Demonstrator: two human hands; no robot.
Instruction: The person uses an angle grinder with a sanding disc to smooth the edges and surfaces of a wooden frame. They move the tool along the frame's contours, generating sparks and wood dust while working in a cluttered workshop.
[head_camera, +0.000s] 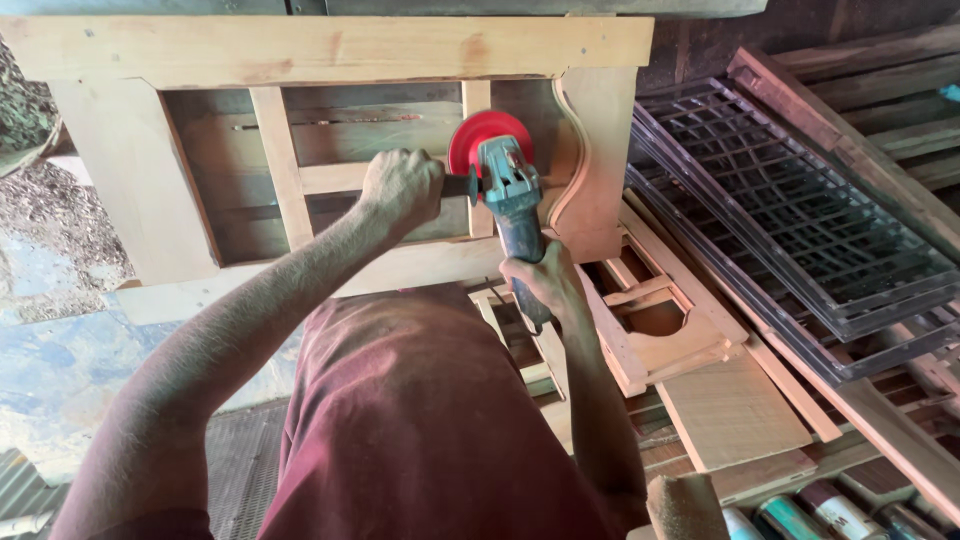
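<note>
One angle grinder (512, 195) is being held by two hands over a pale wooden frame (330, 50). The left hand (402, 188) is being kept closed in a fist around the side handle (455, 186) of the tool, with the knuckles turned upward. The right hand (548, 283) is being wrapped around the rear end of the blue-green body, the fingers curled under it. One red sanding disc (480, 135) is being carried at the head of the grinder, and it is being pressed against an upright slat (477, 100) of the frame, just left of the one curved side piece (590, 150). Two upright slats are being counted inside the frame opening: the one under the disc and another (275, 160) further left, with one short cross rail (335, 177) being seen between them. The frame is being stood on edge in front of the person, whose lap is being covered by a dark red cloth (420, 420).

To the right, a stack of dark lattice panels (800, 210) is being leaned at a slant; at least two layers are being made out, the exact number being impossible to tell. Below them, smaller pale wooden pieces (670, 330) and one flat board (730, 410) are being left lying. Along the bottom right edge, about four cans (800, 515) are being shown in a row, partly cut off
</note>
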